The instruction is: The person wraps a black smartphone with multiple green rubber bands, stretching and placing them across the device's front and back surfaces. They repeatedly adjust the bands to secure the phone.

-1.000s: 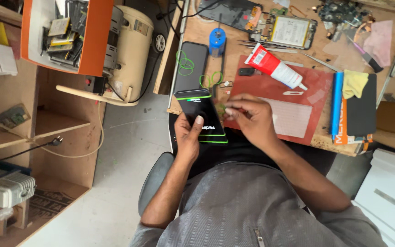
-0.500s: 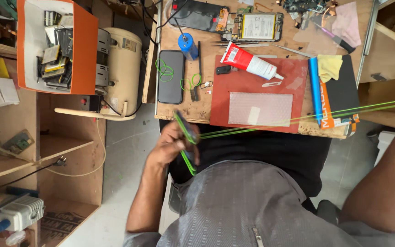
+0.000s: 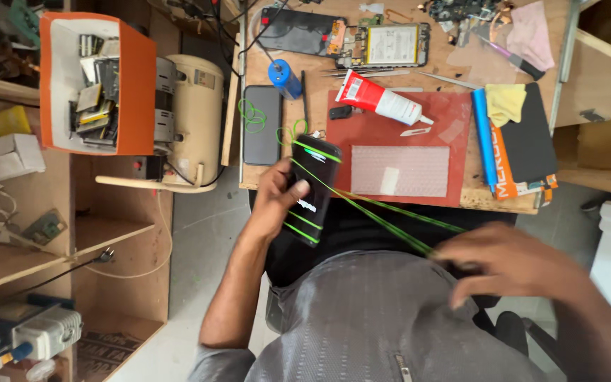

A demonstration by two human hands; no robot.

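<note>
My left hand (image 3: 277, 201) grips a black smartphone (image 3: 314, 191) over my lap, just in front of the workbench edge. Green rubber bands (image 3: 380, 216) wrap across the phone, and some stretch from it rightward to my right hand (image 3: 510, 265). That hand is blurred and pinches the far end of the stretched bands over my grey shirt. On the wooden bench (image 3: 419, 194) beyond lie a red mat (image 3: 433, 124), a red-and-white glue tube (image 3: 380, 99) and another dark phone (image 3: 262, 125).
An orange box (image 3: 90, 85) of small parts sits at upper left beside a cream machine (image 3: 196, 117). A blue bottle (image 3: 284, 78), an opened phone with its battery showing (image 3: 390, 44), tweezers and a yellow cloth (image 3: 505, 102) clutter the bench. Wooden shelves stand left.
The phone has turned from edge-on to face up in my left hand. My right hand has come in from far right toward my lap, shortening the stretched bands.
</note>
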